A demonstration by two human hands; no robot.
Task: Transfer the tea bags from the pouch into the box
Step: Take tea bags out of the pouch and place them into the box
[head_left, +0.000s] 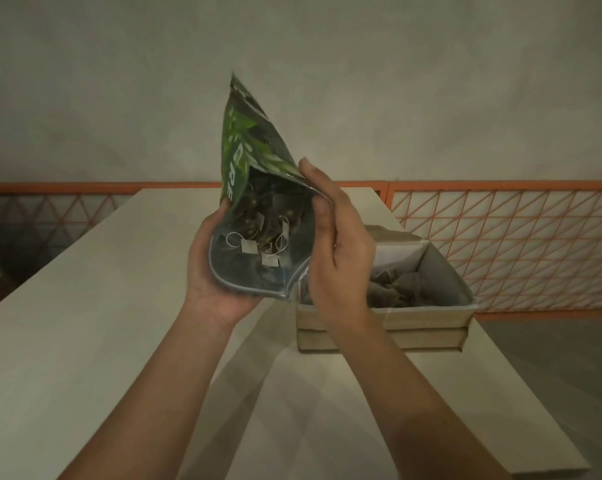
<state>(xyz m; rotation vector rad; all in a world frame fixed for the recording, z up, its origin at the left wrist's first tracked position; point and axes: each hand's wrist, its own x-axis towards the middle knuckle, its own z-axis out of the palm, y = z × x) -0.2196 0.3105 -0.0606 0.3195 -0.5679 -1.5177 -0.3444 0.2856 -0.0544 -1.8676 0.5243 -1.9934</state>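
Fingers of both your hands — left hand (pixel 213 271), right hand (pixel 341 251) — clamp the green pouch (pixel 247 161), lettered "RE", above the table's (pixel 67 341) far right corner.

Both our forearms reach up and forward, bare, wrists close together. Our left hand (pixel 212 271) cups the pouch (pixel 254 188) from below, fingers curled round its edge. Right hand (pixel 341 251) grips the other side, thumb up top
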